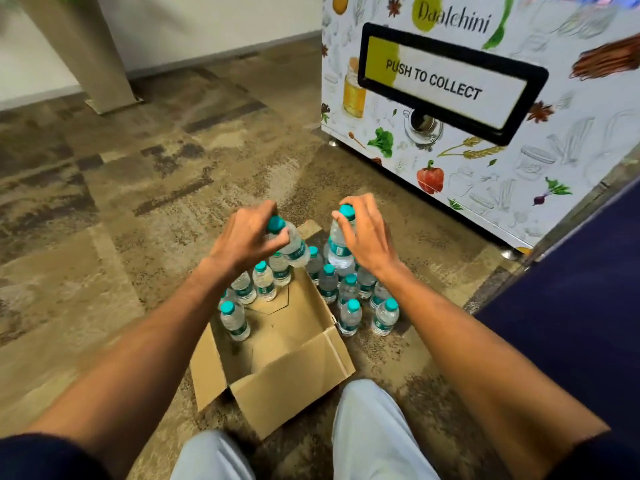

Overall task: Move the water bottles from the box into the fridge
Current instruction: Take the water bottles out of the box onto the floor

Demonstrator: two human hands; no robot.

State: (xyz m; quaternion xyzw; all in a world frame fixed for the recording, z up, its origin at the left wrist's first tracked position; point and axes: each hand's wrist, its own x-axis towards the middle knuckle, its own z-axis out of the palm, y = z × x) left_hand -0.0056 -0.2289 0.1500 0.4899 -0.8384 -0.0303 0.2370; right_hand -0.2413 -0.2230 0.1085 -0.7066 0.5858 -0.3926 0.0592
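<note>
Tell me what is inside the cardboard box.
Inside the cardboard box several water bottles with teal caps stand along its left and far sides; part of the bare bottom shows. The left hand and forearm cover some bottles, so I cannot count them all.

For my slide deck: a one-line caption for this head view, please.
Both hands, left hand and right hand, lift teal-capped water bottles above an open cardboard box beside a vending machine.

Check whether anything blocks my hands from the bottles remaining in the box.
Nothing visible does: the box is open-topped, and both the left hand and right hand already grip bottles above it.
</note>
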